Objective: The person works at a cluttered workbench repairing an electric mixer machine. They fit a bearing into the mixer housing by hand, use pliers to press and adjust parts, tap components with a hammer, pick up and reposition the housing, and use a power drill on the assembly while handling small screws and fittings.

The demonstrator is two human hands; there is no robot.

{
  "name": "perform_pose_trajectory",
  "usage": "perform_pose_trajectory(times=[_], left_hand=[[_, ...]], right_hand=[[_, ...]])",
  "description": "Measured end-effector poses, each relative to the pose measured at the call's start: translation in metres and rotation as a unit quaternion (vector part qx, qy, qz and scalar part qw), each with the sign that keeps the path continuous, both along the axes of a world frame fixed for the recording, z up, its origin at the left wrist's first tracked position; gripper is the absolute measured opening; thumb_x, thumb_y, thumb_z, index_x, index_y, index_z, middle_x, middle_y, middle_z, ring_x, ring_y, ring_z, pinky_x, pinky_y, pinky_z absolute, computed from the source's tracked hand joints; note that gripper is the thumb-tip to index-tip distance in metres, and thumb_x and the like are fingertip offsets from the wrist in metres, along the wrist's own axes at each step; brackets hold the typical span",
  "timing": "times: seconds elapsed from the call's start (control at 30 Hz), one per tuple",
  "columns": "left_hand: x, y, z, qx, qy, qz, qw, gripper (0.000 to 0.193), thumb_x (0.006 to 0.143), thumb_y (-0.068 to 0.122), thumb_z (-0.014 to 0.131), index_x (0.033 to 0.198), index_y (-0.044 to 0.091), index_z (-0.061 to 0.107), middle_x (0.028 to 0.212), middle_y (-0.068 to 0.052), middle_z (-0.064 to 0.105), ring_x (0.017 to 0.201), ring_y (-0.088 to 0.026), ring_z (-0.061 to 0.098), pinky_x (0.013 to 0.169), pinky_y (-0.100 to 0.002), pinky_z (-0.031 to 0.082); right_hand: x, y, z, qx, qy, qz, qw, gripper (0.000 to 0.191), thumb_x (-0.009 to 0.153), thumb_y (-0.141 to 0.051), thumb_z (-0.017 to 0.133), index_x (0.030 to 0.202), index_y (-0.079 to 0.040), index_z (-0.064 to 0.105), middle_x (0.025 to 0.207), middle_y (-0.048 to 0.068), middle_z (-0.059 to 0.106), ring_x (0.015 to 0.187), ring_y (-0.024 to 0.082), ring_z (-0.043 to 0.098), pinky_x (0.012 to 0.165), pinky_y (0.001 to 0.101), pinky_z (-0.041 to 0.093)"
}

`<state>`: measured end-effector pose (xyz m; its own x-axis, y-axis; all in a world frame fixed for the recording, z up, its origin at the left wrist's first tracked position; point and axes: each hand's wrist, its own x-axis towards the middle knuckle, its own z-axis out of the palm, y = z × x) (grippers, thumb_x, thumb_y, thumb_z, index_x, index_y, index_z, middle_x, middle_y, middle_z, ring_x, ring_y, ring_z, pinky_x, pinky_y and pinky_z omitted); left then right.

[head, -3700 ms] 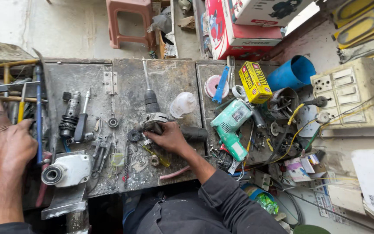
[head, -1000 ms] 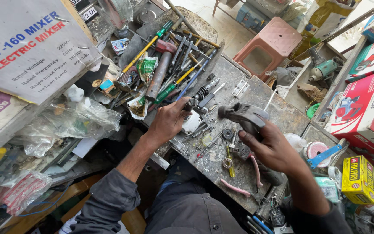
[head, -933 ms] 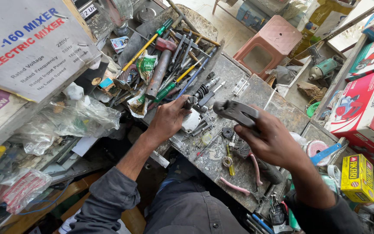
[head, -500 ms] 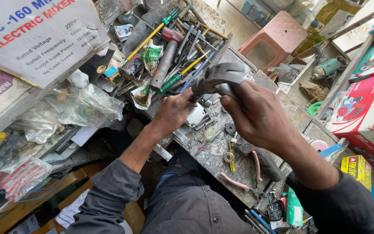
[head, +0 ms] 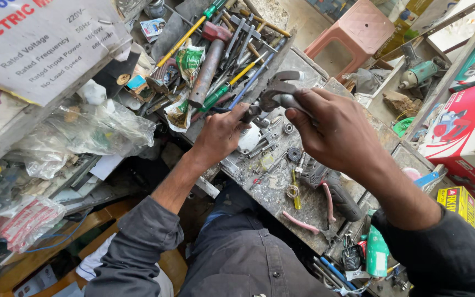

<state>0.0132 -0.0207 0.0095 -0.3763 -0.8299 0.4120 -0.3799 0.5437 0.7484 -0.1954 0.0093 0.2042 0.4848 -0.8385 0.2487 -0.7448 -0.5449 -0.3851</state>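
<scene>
Metal housing: grey cast part (head: 279,93), curved and dull, raised above the workbench (head: 281,203) between both hands; its far end forks into a hooked shape.
Right hand: right hand (head: 333,129) clenched over the near end of the part, fingers wrapped across the top; the portion under the palm is hidden.
Left hand: left hand (head: 221,132) closed, thumb and fingers pinched at a small dark piece meeting the lower end of the part; what it pinches cannot be made out.
Bench surface: worn, stained sheet metal, gritty, strewn with washers, screws and a black gear ring (head: 294,154).
Under the part: white plastic cover (head: 248,138), partly masked by the left hand.
Near right forearm: black ribbed tool body (head: 333,190), with pink-handled pliers (head: 325,209) beside it; the pliers' head is not clear.
Tool pile: screwdrivers (head: 224,91) with green and yellow handles, spanners and a rusty hammer (head: 209,66), overlapping, ends buried.
Left shelf: crumpled clear plastic bags (head: 83,135), contents indistinct.
Right edge: red carton (head: 463,132), cut off by the frame.
Beyond bench: pink plastic stool (head: 353,30), top only.
</scene>
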Motion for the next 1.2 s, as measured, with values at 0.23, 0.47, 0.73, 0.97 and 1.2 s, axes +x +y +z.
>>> perform_pose_trajectory(times=[0.23,0.47,0.73,0.97,1.2], left_hand=[[0.001,0.001,0.000,0.013,-0.004,0.006,1.000,0.045,0.093,0.004,0.073,0.133,0.008,0.053,0.085,-0.019,0.072,0.082,-0.041,0.072,0.062,-0.053,0.050],[0.001,0.001,-0.003,0.001,0.008,0.004,1.000,0.043,0.092,0.003,0.073,0.130,0.008,0.054,0.089,-0.018,0.073,0.084,-0.041,0.072,0.063,-0.052,0.051],[0.003,0.001,-0.003,-0.005,0.002,-0.003,1.000,0.050,0.091,-0.002,0.069,0.136,0.008,0.050,0.093,-0.019,0.073,0.088,-0.041,0.072,0.064,-0.052,0.053],[0.007,0.008,0.002,-0.001,0.009,-0.013,1.000,0.050,0.089,-0.005,0.065,0.136,0.005,0.050,0.106,-0.022,0.071,0.091,-0.041,0.072,0.068,-0.050,0.057],[0.008,0.008,-0.002,0.008,-0.008,-0.008,1.000,0.049,0.092,-0.004,0.068,0.137,0.005,0.051,0.107,-0.022,0.072,0.092,-0.042,0.072,0.070,-0.050,0.056]], right_hand=[[-0.002,-0.002,-0.010,-0.028,-0.085,0.003,0.996,0.017,0.110,-0.015,0.060,0.103,0.000,0.063,0.076,0.014,0.055,0.066,0.029,0.056,0.062,0.0433,0.042],[-0.011,0.001,-0.013,0.013,-0.128,-0.044,0.991,0.019,0.102,-0.014,0.058,0.114,0.000,0.063,0.071,0.011,0.058,0.058,0.026,0.059,0.055,0.0421,0.044],[-0.016,0.000,-0.036,0.001,-0.043,-0.005,0.999,0.017,0.102,-0.016,0.065,0.097,-0.001,0.059,0.075,0.014,0.056,0.065,0.034,0.059,0.059,0.0443,0.043],[-0.023,0.009,-0.030,0.023,-0.071,-0.017,0.997,0.017,0.098,-0.016,0.065,0.098,0.001,0.061,0.073,0.015,0.055,0.057,0.033,0.054,0.053,0.0444,0.039],[-0.023,0.010,-0.027,0.015,-0.040,-0.010,0.999,0.018,0.100,-0.017,0.067,0.096,0.001,0.063,0.073,0.015,0.055,0.061,0.033,0.056,0.056,0.0445,0.040]])
